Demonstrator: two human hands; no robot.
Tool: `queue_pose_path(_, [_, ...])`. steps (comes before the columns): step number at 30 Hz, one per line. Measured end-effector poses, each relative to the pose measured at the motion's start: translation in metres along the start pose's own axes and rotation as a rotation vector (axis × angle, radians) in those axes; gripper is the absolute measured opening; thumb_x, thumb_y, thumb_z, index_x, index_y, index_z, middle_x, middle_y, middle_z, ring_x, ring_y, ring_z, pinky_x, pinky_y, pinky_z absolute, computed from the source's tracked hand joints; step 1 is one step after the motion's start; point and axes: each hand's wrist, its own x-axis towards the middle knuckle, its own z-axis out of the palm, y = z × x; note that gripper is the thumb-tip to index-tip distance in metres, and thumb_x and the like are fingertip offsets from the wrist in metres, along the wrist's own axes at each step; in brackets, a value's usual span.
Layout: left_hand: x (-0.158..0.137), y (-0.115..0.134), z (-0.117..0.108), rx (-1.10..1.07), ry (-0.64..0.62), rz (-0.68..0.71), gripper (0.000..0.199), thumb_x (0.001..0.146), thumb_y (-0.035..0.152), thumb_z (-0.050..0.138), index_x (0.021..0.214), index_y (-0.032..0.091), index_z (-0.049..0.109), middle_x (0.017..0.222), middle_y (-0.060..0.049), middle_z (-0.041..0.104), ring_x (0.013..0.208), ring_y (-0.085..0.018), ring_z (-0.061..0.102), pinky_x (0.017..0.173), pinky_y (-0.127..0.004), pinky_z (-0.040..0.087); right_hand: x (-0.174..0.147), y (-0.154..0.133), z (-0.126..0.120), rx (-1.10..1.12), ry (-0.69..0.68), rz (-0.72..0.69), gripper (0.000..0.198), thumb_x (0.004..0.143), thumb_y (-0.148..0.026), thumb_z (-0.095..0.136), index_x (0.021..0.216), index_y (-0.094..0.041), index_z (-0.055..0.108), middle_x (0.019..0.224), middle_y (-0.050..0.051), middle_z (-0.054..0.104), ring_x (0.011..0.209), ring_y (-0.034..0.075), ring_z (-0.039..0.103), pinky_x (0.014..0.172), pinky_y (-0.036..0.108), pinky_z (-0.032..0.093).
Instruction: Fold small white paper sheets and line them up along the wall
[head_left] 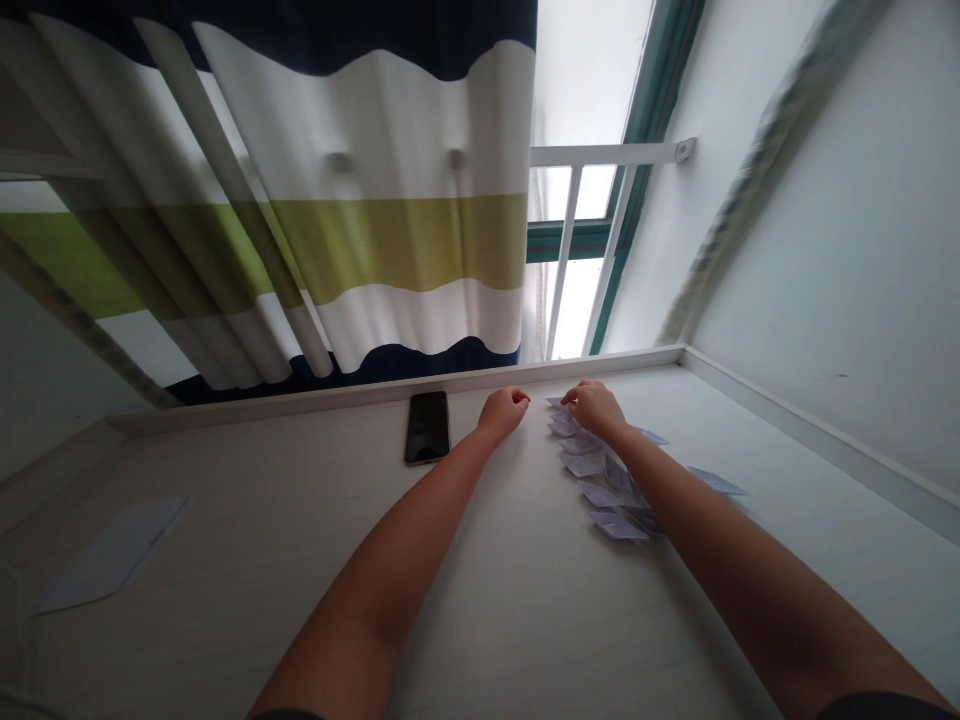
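Several small folded pieces of white paper (600, 495) lie in overlapping rows on the pale tabletop, partly under my right forearm. My right hand (596, 408) is at the far end of these rows, its thumb and fingers closed at the edge of the farthest paper piece (553, 402). Just left of the papers, my left hand (502, 412) is held with curled fingers, and no object shows in it. A dark-screened phone (427, 428) lies flat to the left of that hand, beside my left forearm.
A larger white sheet (112, 555) lies at the left, near a pale cable (19, 620). The table (300, 560) has a raised rim (330, 392) along its back and sides. Behind it hang striped curtains (390, 240) and a white window railing (600, 155).
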Motion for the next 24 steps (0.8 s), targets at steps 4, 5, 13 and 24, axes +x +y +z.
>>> queue_pose_path(4, [-0.001,-0.001,0.0,0.002,0.003,-0.017,0.02,0.072,0.021,0.049,0.082,0.014,0.065,0.08,-0.006,0.065,0.069,-0.014,0.058,0.065,-0.024,0.043,0.002,0.002,0.001,0.028,0.035,-0.006,0.025,0.075,-0.013,0.047,0.085,-0.019,0.069,0.093,0.01,0.061,0.091,0.022,0.052,0.076,0.031,0.039])
queue_pose_path(5, [-0.001,-0.001,0.0,0.001,0.004,-0.02,0.02,0.072,0.021,0.048,0.081,0.014,0.065,0.08,-0.006,0.065,0.068,-0.014,0.058,0.065,-0.024,0.043,0.002,0.003,0.001,0.039,0.05,-0.007,0.025,0.075,-0.012,0.047,0.084,-0.019,0.068,0.092,0.01,0.062,0.091,0.022,0.052,0.076,0.031,0.04])
queue_pose_path(13, [-0.017,-0.006,-0.015,-0.058,0.047,-0.007,0.02,0.071,0.019,0.048,0.081,0.015,0.064,0.078,-0.005,0.065,0.066,-0.013,0.058,0.065,-0.024,0.043,-0.002,-0.038,-0.008,0.399,0.104,-0.062,0.022,0.072,-0.012,0.047,0.085,-0.017,0.065,0.079,0.005,0.064,0.07,0.014,0.057,0.068,0.025,0.044])
queue_pose_path(24, [-0.112,-0.085,-0.161,0.055,0.356,-0.174,0.017,0.073,0.022,0.049,0.08,0.016,0.063,0.077,-0.004,0.066,0.071,-0.013,0.059,0.067,-0.024,0.044,-0.016,-0.241,0.029,0.952,-0.18,-0.392,0.017,0.072,-0.016,0.049,0.086,-0.017,0.059,0.065,0.001,0.063,0.061,0.011,0.06,0.059,0.022,0.044])
